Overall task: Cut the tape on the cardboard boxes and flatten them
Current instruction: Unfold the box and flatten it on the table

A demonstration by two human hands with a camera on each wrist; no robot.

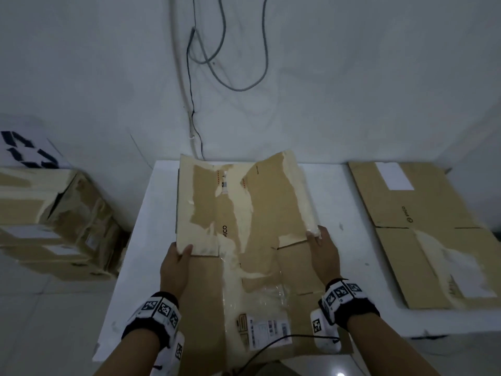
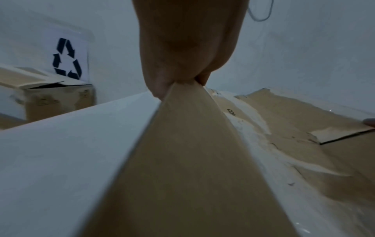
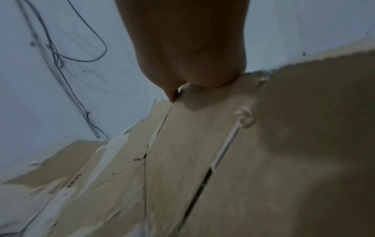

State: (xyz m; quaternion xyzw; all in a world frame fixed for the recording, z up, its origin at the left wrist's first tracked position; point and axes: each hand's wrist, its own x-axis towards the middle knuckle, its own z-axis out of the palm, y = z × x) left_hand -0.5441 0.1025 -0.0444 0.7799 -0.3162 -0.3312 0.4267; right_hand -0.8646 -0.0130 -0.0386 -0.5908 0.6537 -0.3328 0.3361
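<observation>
A flattened brown cardboard box [image 1: 252, 213] with torn pale patches and a shipping label lies on the white table [image 1: 339, 202], its far half lifted off the surface. My left hand [image 1: 177, 256] pinches its left edge, thumb on top; the left wrist view shows the fingers [image 2: 162, 89] clamped on the cardboard [image 2: 182, 160]. My right hand [image 1: 321, 248] grips the right edge near a flap slit; in the right wrist view a fingertip [image 3: 172, 96] shows at the cardboard's [image 3: 202, 144] edge.
Another flattened box [image 1: 423, 229] lies on the table's right part. A battered, unflattened box [image 1: 62, 226] sits to the left on the floor, below a recycling sign [image 2: 67, 59]. Cables [image 1: 206, 63] hang on the wall behind. A dark cord [image 1: 273, 346] crosses the near cardboard.
</observation>
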